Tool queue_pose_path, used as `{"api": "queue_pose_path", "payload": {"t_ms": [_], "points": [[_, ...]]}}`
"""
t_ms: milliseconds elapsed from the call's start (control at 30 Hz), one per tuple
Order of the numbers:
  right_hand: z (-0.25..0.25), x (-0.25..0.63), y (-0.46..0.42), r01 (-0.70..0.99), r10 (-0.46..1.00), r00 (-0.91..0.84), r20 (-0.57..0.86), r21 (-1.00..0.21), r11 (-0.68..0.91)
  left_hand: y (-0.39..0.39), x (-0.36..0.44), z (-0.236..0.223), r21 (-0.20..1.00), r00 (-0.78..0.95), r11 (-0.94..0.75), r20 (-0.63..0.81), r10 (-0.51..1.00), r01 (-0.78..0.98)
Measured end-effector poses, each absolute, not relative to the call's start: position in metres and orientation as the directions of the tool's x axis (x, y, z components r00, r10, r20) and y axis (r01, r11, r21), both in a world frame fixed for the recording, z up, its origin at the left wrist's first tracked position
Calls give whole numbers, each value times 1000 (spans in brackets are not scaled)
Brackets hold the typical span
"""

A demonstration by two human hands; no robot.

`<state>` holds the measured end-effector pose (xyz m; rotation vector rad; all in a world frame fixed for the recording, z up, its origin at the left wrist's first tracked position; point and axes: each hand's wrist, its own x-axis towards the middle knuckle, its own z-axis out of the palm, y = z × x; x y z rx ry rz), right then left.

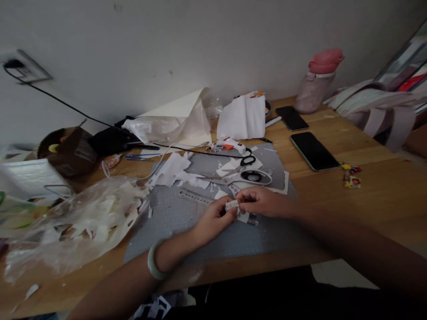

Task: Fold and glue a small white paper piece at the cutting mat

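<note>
Between my two hands is a small white paper piece (231, 205) with dark lines on it. My left hand (215, 220) pinches it between thumb and fingers. The fingers of my right hand (258, 201) are closed together at its right edge; the fingertips are too small to make out fully. Just beyond my hands lie large scissors (230, 179) with grey and black handles. A clear ruler (195, 195) is left of them, partly behind my left hand. White paper scraps (173, 170) are scattered around on the grey cutting mat (160, 231).
A white glue gun (235, 144) with a black cord rests at the mat's far edge. Two phones (313, 151) and a pink bottle (315, 82) stand or lie to the right. A plastic bag of scraps (90, 218) spreads at left, near a cardboard box (71, 153).
</note>
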<state>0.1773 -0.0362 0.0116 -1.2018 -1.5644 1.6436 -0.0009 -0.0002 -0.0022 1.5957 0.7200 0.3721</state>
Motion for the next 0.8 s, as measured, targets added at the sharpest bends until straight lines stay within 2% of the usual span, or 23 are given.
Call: {"api": "queue_pose_path", "payload": {"t_ms": [267, 800], "points": [[12, 180, -33, 191, 866, -435, -245, -966, -176, 3, 1, -2, 974, 722, 125, -224, 655, 189], [7, 181, -32, 187, 861, -441, -255, -964, -190, 1, 0, -1, 982, 720, 94, -186, 669, 165]]}}
